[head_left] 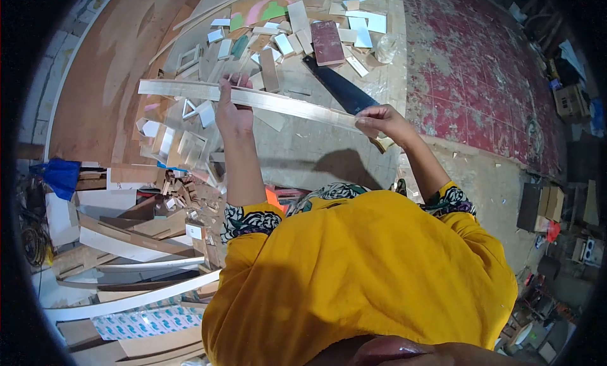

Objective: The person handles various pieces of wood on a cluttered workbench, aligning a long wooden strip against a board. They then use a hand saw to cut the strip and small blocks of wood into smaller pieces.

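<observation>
A long pale wooden strip (297,105) is held up across the front of me, above the workbench (284,148). My left hand (235,106) is closed around it left of its middle, thumb on the near side. At the strip's right end, my right hand (382,122) pinches it between thumb and fingers. Below and behind the right hand lies a hand saw (341,86) with a dark blade. Its handle (382,143) shows partly under that hand.
Several wood offcuts (270,72) and a dark red block (327,43) lie on the bench's far side. A clear jar (384,49) stands near its right edge. Boards and scraps (133,239) are piled at lower left. A worn red floor (474,68) lies to the right.
</observation>
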`<state>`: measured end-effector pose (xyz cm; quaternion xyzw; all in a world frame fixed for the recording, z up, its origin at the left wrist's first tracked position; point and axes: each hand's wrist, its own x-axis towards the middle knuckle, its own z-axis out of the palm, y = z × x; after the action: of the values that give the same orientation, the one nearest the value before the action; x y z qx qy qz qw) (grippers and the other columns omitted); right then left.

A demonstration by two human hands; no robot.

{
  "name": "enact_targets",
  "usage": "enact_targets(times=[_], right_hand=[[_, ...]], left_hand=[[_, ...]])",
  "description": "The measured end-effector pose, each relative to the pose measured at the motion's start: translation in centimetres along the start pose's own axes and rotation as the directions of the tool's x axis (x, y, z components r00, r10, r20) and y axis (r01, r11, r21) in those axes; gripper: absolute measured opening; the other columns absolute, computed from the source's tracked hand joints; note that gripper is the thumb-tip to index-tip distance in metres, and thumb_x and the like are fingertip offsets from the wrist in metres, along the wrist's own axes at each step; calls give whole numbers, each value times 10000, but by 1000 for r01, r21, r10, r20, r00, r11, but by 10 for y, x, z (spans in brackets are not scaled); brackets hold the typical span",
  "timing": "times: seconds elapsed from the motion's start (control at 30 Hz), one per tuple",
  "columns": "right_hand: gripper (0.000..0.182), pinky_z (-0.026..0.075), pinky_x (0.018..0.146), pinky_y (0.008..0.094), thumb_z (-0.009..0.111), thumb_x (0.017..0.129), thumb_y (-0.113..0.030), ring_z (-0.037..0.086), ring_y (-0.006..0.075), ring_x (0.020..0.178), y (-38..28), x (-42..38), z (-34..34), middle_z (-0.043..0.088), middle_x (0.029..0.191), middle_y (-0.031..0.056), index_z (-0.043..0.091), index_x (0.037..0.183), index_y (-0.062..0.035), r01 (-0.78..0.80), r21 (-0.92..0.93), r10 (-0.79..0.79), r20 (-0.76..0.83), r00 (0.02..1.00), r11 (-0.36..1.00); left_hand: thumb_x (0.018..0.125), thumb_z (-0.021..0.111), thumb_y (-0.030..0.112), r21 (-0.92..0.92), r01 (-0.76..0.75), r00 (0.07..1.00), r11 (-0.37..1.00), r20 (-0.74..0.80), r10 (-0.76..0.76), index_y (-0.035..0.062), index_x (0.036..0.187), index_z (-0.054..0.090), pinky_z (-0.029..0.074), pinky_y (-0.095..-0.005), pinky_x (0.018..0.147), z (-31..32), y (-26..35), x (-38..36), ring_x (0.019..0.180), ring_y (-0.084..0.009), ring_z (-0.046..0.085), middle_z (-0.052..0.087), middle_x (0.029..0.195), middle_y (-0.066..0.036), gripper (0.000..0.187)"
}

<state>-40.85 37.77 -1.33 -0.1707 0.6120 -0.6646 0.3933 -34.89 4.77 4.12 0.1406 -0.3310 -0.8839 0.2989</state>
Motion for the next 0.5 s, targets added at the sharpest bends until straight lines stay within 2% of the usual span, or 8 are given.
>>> enact_targets(times=[0.07, 0.1, 0.17, 0.3, 0.37, 0.43, 0.5], right_hand=[[115, 421, 584, 180, 630, 834, -127, 531, 36, 655, -1, -4, 13, 615, 753, -34, 665, 907, -45, 119, -126, -130, -78, 988, 985], [115, 421, 584, 180, 630, 834, -127, 531, 36, 655, 2, -4, 15, 615, 753, -34, 665, 907, -45, 120, -126, -130, -73, 989, 985], [106, 410, 557, 183, 628, 841, -134, 512, 25, 631, 10, -4, 15, 601, 731, -49, 668, 906, -60, 158, -252, -171, -29, 985, 955], [138, 386, 479, 198, 633, 833, -163, 468, 31, 533, 16, -11, 17, 553, 621, -32, 642, 805, -27, 145, -180, -166, -112, 980, 973], [148, 384, 471, 200, 625, 839, -166, 463, 32, 523, 15, -21, 13, 543, 612, -32, 634, 788, -27, 118, -224, -149, -129, 980, 968], [161, 382, 462, 202, 617, 844, -169, 458, 33, 512, 19, -29, 3, 533, 604, -32, 626, 770, -26, 97, -269, -139, -142, 980, 958], [156, 397, 471, 207, 601, 852, -158, 471, 53, 505, 37, -33, -13, 548, 620, -20, 627, 774, -25, 101, -273, -150, -164, 975, 957]], left_hand=[[860, 596, 209, 13, -4, 1000, 1000, 4, 4, 48, 1064, 500, 482, -374, 833, 3, -6, -12, 941, -267, 581, 573, 981, -102, 277], [856, 600, 207, 31, 1, 1000, 1000, 19, -1, 46, 1067, 496, 493, -371, 810, 6, -8, -18, 926, -269, 589, 575, 967, -106, 285], [853, 605, 204, 48, 0, 999, 999, 33, -2, 43, 1071, 492, 504, -368, 788, 13, -13, -28, 911, -271, 597, 578, 953, -110, 293], [869, 578, 187, 69, 3, 1000, 998, -25, -1, 11, 1040, 499, 529, -365, 758, 23, -21, -39, 859, -272, 617, 587, 893, -116, 258], [882, 557, 180, 77, 15, 999, 997, -46, -12, -5, 1023, 508, 534, -363, 758, 21, -24, -42, 850, -267, 621, 590, 876, -115, 238], [908, 504, 172, 149, 81, 995, 986, 49, -89, -36, 1017, 523, 534, -359, 783, 19, -25, -44, 854, -254, 623, 594, 882, -117, 236], [920, 465, 172, 203, 64, 995, 977, 58, -78, -51, 1042, 525, 532, -350, 797, 18, -26, -51, 861, -246, 625, 602, 914, -127, 261]])
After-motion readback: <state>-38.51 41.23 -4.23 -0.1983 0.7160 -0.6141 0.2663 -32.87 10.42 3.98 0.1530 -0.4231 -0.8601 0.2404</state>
